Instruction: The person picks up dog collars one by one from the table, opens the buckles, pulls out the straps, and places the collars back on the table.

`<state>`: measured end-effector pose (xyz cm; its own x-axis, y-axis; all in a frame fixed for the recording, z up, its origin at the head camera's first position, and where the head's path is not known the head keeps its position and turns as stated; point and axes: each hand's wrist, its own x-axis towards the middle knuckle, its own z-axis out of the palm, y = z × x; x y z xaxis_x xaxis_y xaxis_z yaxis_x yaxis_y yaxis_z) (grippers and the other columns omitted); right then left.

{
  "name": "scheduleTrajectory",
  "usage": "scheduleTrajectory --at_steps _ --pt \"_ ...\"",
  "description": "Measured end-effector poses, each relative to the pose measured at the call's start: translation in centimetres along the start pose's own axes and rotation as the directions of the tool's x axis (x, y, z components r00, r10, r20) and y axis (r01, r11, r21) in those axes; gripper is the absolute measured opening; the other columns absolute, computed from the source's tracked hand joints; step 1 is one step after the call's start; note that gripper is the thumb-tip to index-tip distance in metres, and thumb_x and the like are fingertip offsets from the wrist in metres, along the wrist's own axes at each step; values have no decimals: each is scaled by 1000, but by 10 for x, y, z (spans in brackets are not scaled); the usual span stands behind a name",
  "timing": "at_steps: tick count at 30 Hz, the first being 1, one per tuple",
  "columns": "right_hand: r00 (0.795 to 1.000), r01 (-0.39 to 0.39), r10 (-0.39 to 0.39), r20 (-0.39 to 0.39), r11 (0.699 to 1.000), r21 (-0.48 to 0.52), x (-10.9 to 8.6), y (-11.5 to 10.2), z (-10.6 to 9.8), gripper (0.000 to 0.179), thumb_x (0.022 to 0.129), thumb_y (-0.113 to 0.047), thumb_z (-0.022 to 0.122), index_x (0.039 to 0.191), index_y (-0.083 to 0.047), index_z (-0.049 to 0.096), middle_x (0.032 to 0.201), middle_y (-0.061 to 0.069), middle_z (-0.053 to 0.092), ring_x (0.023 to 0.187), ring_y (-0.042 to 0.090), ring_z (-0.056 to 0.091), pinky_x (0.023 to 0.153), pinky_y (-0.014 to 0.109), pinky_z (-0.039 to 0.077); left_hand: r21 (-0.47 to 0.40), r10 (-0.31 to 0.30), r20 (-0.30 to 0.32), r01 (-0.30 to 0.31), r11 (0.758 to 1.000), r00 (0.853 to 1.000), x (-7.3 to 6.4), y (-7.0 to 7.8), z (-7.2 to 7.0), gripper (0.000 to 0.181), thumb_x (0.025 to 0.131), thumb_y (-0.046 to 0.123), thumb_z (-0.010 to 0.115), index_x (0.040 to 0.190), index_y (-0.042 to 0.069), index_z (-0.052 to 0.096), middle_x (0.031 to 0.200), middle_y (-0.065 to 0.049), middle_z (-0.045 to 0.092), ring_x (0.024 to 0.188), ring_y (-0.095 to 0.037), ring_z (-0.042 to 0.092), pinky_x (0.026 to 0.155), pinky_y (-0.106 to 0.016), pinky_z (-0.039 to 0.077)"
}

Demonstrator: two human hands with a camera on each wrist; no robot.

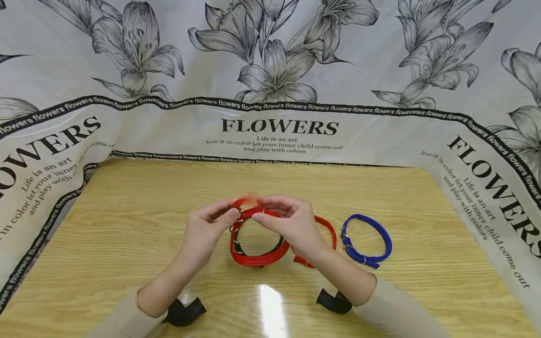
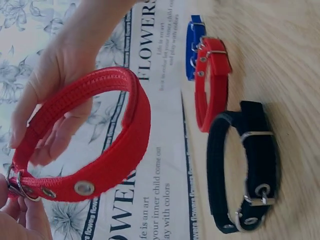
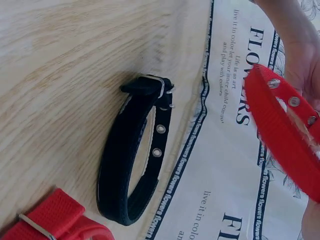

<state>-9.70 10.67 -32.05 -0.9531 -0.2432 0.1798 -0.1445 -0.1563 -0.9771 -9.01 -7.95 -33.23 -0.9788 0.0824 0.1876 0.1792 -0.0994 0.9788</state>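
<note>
Two hands hold one wide red collar [image 1: 258,256] up above the table [image 1: 127,225], near the person's edge. Its strap end and buckle are at the top of the loop, where both hands meet. The left hand [image 1: 207,232] pinches the strap by the metal buckle between thumb and forefinger. In the left wrist view those fingertips [image 2: 22,212] sit right at the ring and the eyelets. The right hand [image 1: 291,223] curls its fingers round the top of the same collar from the other side, and the strap's loose tip shows blurred red between the two hands. In the right wrist view that strap, with its eyelets, crosses in front of the palm.

Under the held loop a black collar [image 3: 137,160] lies buckled on the wood, seen through the red ring from the head camera. Just right of it, partly behind the right wrist, lies a thinner second red collar [image 1: 327,230], also closed. Farther right, apart from that one, lies a thin blue collar [image 1: 367,241], buckled into a ring.

Beyond the table edge hangs a pale cloth [image 1: 279,70] printed with grey lilies and the word FLOWERS, wrapping round the back and both sides.
</note>
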Motion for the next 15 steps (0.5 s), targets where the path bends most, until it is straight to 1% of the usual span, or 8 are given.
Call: scheduleTrajectory --at_steps 2,5,7,9,10,11,13,15 --pt "1000 -6 6 -1 1000 6 1 0 1 33 76 2 74 105 14 62 87 2 69 79 14 66 70 25 56 -15 0 -24 0 1000 1000 0 1 0 23 85 -6 62 107 -15 62 91 -4 69 82 -13 64 74 -26 55" --pt "998 -36 38 40 998 -48 2 0 -2 33 76 0 74 105 11 63 92 5 69 83 15 65 71 26 55 16 23 -15 -22 1000 1000 -2 1 -2 24 84 -5 64 107 -13 63 95 -8 69 82 -14 66 74 -28 56" --pt "992 -70 81 95 992 -105 3 -2 -7 34 79 -3 73 108 9 63 100 9 68 89 17 65 76 29 55 88 86 16 -88 992 996 -4 1 -4 24 82 -4 67 106 -10 66 97 -12 68 81 -14 67 73 -29 56" --pt "982 -95 119 145 982 -164 5 -7 -13 33 83 -7 69 111 8 61 105 13 66 96 22 62 84 35 53 181 199 58 -206 962 978 -5 0 -6 23 80 -3 70 103 -5 68 96 -13 67 79 -13 66 70 -28 56" --pt "977 -106 138 160 976 -192 6 -9 -15 32 86 -10 67 112 8 60 107 13 65 99 23 61 88 37 50 231 266 81 -278 932 960 -5 0 -6 22 79 -2 71 101 -3 70 94 -11 67 78 -13 65 68 -26 56" --pt "974 -117 154 165 970 -214 7 -12 -18 32 88 -13 64 112 8 60 108 13 65 102 24 59 92 39 48 285 340 107 -356 890 934 -5 -1 -6 22 76 -2 73 99 -2 71 92 -9 67 77 -13 63 65 -24 55" --pt "973 -123 166 163 962 -244 9 -18 -20 33 90 -16 60 112 8 60 106 11 65 103 27 58 95 42 44 376 471 160 -495 784 868 -3 -3 -6 24 73 -1 76 96 1 72 88 -5 66 75 -14 59 62 -22 53" --pt "974 -133 174 144 957 -258 10 -23 -21 31 90 -17 61 109 7 62 102 9 67 101 30 59 93 42 45 435 564 208 -592 679 799 -1 -4 -4 25 70 -1 78 94 1 72 85 -3 65 73 -15 57 58 -19 49"
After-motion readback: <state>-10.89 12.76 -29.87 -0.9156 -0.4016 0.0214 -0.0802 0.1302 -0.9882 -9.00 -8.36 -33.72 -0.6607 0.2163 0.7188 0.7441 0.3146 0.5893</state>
